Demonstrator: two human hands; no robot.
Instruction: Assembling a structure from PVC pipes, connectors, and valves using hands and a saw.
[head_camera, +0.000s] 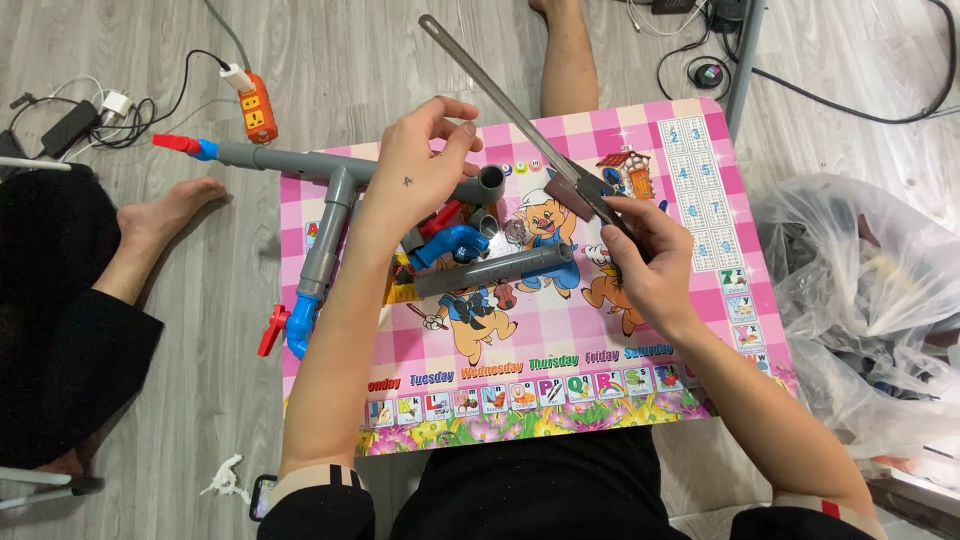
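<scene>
We take the small pink checked table with cartoon pictures as our landmark. Our left hand hovers above the table's far left part, fingers curled loosely; we cannot tell whether it grips anything, though it sits directly over the grey plastic pipe assembly with tee and elbow joints. That assembly lies across the table's far left corner and overhangs its left edge, one branch running down to a blue valve with a red handle just off the table's left side, another ending in a red and blue capped fitting well to the left of the table. Just beneath the left hand, on the table, lie a second blue and red valve and a short loose grey pipe near the table's centre.

Our right hand is over the table's right half, fingers closed round the lower end of a long flat grey metal saw blade, which slants up and leftward past the table's far edge.

An orange power strip rests on the wooden floor beyond the table's far left corner. A crumpled clear plastic bag lies beside the table's right edge. Another person's bare foot rests on the floor left of the table.
</scene>
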